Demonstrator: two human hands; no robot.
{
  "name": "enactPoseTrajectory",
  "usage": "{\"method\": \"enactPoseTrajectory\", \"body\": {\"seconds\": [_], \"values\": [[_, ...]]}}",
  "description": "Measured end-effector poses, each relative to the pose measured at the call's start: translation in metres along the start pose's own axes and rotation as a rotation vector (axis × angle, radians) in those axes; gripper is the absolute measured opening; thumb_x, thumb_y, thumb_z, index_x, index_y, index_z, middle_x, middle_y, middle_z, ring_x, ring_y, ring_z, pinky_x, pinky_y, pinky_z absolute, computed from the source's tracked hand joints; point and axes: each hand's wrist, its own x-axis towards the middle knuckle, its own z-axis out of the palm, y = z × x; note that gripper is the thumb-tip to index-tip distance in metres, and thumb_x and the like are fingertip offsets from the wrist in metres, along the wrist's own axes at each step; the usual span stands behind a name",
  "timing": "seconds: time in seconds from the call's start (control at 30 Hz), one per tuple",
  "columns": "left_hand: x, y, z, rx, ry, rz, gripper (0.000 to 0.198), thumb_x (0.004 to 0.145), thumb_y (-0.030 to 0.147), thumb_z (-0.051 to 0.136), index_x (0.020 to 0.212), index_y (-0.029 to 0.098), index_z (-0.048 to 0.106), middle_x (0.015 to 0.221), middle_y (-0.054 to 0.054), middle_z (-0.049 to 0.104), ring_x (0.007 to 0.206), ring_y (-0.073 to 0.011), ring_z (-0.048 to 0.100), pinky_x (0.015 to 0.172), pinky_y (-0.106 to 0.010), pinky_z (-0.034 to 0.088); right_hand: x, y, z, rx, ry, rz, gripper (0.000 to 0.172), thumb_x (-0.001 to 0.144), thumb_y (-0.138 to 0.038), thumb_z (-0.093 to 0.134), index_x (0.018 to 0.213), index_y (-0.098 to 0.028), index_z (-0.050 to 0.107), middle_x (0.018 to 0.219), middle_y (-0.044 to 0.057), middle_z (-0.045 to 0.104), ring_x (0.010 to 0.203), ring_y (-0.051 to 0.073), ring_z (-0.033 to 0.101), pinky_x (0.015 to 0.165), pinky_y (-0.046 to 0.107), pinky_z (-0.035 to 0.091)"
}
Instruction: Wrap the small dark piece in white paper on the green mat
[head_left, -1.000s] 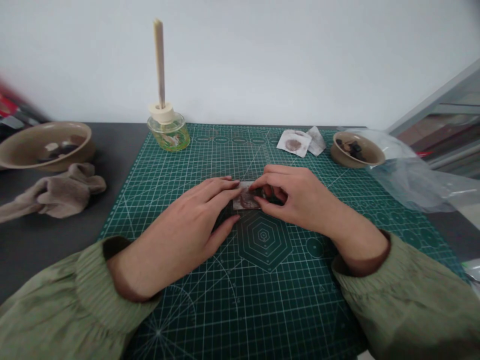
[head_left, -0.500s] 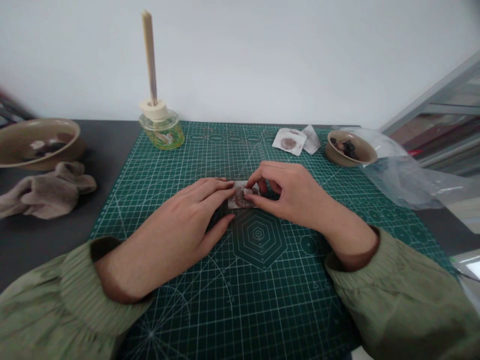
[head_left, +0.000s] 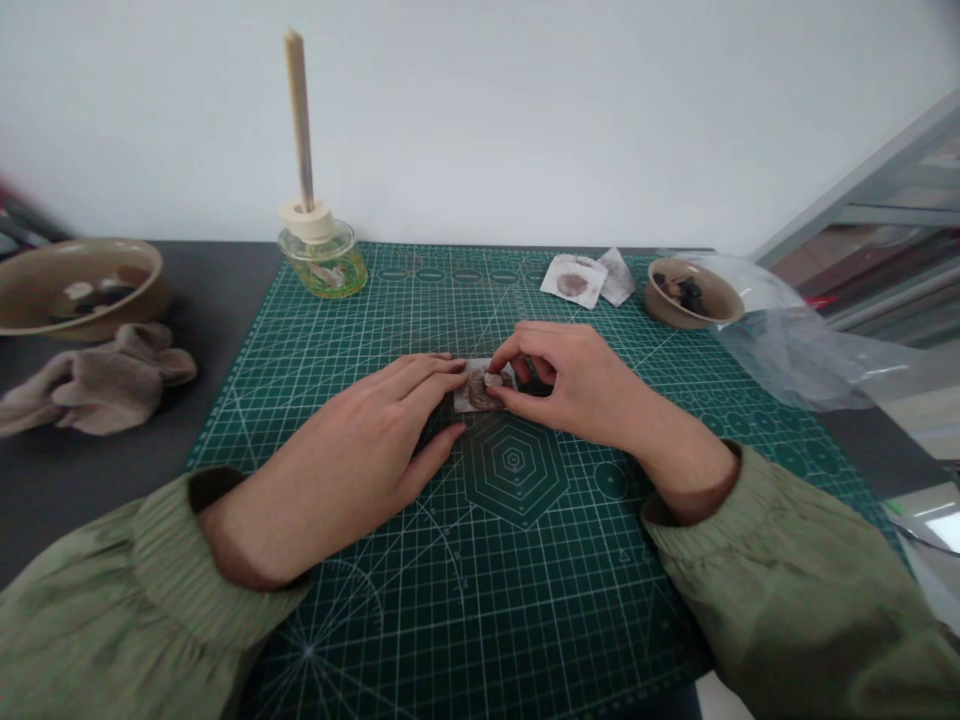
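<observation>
A small paper square (head_left: 466, 397), whitish with a dark brown smudge, lies flat on the green cutting mat (head_left: 517, 600). My left hand (head_left: 360, 430) rests palm down, its fingers stretched out and their tips on the square's left edge. Between thumb and index finger, my right hand (head_left: 570, 375) pinches a small pale stone-like piece (head_left: 493, 381). That piece sits against the smudged middle of the square. Fingers of the right hand cover part of the square's right side.
A reed diffuser (head_left: 322, 260) stands at the back left. Two smudged paper squares (head_left: 574, 281) lie at the back, beside a small bowl of dark pieces (head_left: 694, 295) and clear plastic (head_left: 795, 355). At left are a larger bowl (head_left: 82, 290) and a crumpled brownish cloth (head_left: 105, 385).
The pinched piece has shifted slightly on the paper and shows a little more. My left hand keeps its place on the edge. The whole view has moved a little.
</observation>
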Motion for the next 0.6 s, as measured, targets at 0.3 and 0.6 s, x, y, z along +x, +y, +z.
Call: {"method": "enactPoseTrajectory", "body": {"seconds": [0.3,0.6], "values": [[-0.002,-0.003,0.000,0.023,-0.018,0.029,0.045,0.118,0.030,0.056,0.157,0.011,0.070,0.162,-0.024,0.075,0.153,-0.0419,0.070,0.130,-0.069,0.059,0.003,-0.002,0.010,0.083,0.013,0.023,0.008,0.096,-0.025,0.081,0.100,-0.018,0.080,0.084,0.000,0.072,0.071,0.015,0.059,0.070,0.030,0.043],[-0.002,-0.002,-0.003,0.060,-0.021,0.090,0.047,0.119,0.024,0.051,0.152,0.001,0.073,0.155,-0.029,0.077,0.147,-0.0446,0.074,0.127,-0.070,0.061,0.001,0.001,0.004,0.085,0.006,0.048,0.010,0.096,-0.025,0.083,0.099,-0.016,0.082,0.079,-0.002,0.069,0.068,0.014,0.057,0.069,0.030,0.041]]}}
